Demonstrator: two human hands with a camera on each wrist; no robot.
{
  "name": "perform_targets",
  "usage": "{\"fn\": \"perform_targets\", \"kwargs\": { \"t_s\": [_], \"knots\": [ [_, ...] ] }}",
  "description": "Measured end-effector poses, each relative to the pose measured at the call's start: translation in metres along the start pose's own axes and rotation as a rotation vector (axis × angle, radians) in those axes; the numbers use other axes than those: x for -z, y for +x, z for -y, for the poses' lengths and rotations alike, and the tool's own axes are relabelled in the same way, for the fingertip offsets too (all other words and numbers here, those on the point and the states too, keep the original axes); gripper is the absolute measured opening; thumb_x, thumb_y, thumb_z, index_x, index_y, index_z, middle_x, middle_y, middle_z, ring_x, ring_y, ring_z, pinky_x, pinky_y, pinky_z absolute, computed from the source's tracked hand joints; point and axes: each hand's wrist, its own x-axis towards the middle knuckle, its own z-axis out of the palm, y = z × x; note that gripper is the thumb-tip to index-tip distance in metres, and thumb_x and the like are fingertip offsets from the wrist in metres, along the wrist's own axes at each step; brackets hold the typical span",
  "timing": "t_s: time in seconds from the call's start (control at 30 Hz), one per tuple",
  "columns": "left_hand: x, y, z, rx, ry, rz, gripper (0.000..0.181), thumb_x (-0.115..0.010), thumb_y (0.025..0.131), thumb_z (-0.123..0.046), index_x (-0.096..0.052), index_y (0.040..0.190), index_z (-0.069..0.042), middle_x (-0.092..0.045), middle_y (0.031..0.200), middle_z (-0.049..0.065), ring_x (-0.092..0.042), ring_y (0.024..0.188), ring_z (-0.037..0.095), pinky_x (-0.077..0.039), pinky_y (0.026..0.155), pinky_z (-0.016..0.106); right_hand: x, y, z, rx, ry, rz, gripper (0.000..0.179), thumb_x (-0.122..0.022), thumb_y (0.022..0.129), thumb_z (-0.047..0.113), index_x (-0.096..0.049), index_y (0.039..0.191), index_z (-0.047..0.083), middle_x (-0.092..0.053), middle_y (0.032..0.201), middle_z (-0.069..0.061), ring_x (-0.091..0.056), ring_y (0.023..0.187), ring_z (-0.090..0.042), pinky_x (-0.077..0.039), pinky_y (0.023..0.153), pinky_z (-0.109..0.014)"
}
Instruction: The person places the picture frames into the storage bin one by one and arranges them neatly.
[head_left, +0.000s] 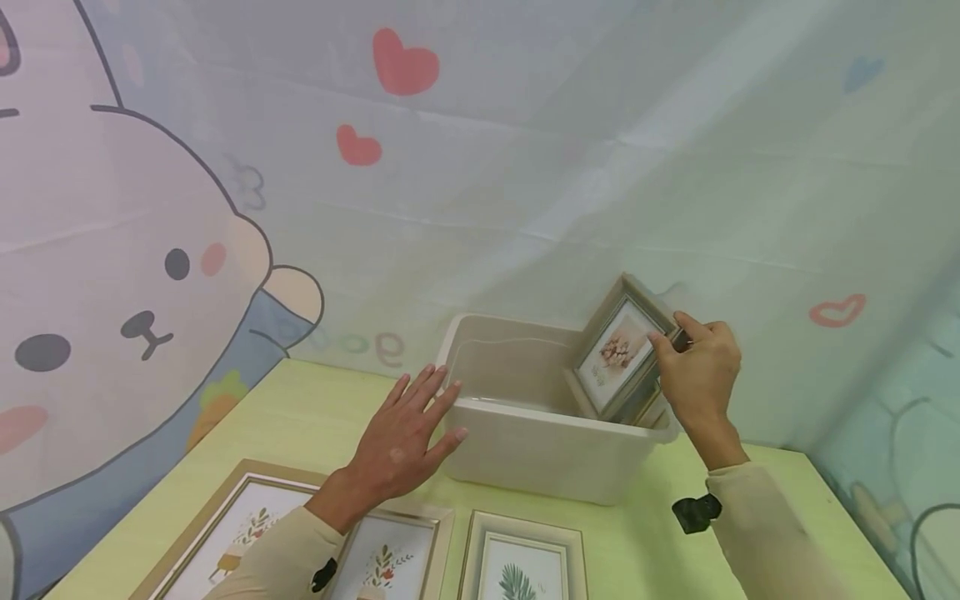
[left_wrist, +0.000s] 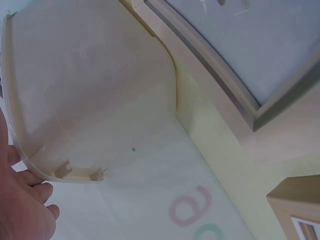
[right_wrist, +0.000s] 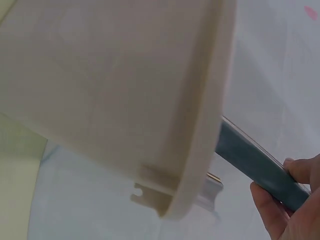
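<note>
My right hand (head_left: 701, 371) pinches a small picture frame (head_left: 617, 354) by its right edge, thumb on the front. That frame leans tilted in the right end of a pale plastic bin (head_left: 540, 450), its lower corner below the rim. In the right wrist view the frame's dark side edge (right_wrist: 260, 165) lies between thumb and fingers, partly hidden behind the bin wall. Another frame (head_left: 652, 408) shows a little beneath it inside the bin. My left hand (head_left: 397, 442) rests with spread, fairly straight fingers at the bin's left front rim.
On the yellow-green table (head_left: 352, 392), in front of the bin, lie a large plant-print frame (head_left: 247, 475), a smaller frame (head_left: 438, 550) partly behind my left forearm, and a leaf-print frame (head_left: 525, 529). A printed cloth backdrop (head_left: 525, 208) hangs right behind the bin.
</note>
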Motion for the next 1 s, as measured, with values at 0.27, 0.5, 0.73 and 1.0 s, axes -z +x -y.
{"fn": "perform_targets", "kwargs": {
  "t_s": [0.27,0.5,0.73,1.0],
  "knots": [
    [-0.001,-0.001,0.000,0.004,-0.002,-0.007,0.059,-0.056,0.099,-0.043,-0.050,0.147,-0.009,-0.043,0.156,0.016,-0.036,0.149,0.032,-0.025,0.122,0.051,-0.018,-0.012,-0.002,0.008,-0.052,0.065,0.040,-0.077,0.086,0.007,-0.067,0.121,-0.010,-0.055,0.093,-0.027,-0.053,0.083,-0.041,-0.044,0.075,-0.052],
    [-0.002,-0.001,0.000,0.004,-0.002,-0.002,0.059,-0.056,0.099,-0.043,-0.050,0.147,-0.009,-0.043,0.156,0.016,-0.035,0.149,0.032,-0.025,0.122,0.051,-0.028,-0.019,-0.004,-0.011,-0.120,0.124,0.041,-0.078,0.086,0.009,-0.067,0.121,-0.008,-0.057,0.096,-0.029,-0.056,0.084,-0.042,-0.046,0.077,-0.057],
    [-0.001,-0.001,0.000,0.001,0.000,-0.017,0.059,-0.057,0.098,-0.042,-0.051,0.147,-0.009,-0.043,0.156,0.017,-0.036,0.148,0.032,-0.026,0.121,0.051,-0.034,-0.023,-0.004,0.040,-0.176,0.127,0.039,-0.079,0.084,0.009,-0.069,0.118,-0.007,-0.057,0.096,-0.029,-0.058,0.082,-0.044,-0.049,0.073,-0.059],
    [-0.002,0.001,0.000,0.008,0.000,-0.017,0.059,-0.057,0.099,-0.042,-0.051,0.147,-0.009,-0.042,0.157,0.016,-0.036,0.149,0.032,-0.025,0.122,0.051,-0.043,-0.028,-0.007,0.098,-0.213,0.177,0.038,-0.078,0.084,0.008,-0.069,0.118,-0.007,-0.055,0.092,-0.027,-0.060,0.074,-0.046,-0.053,0.064,-0.057]
  ]
}}
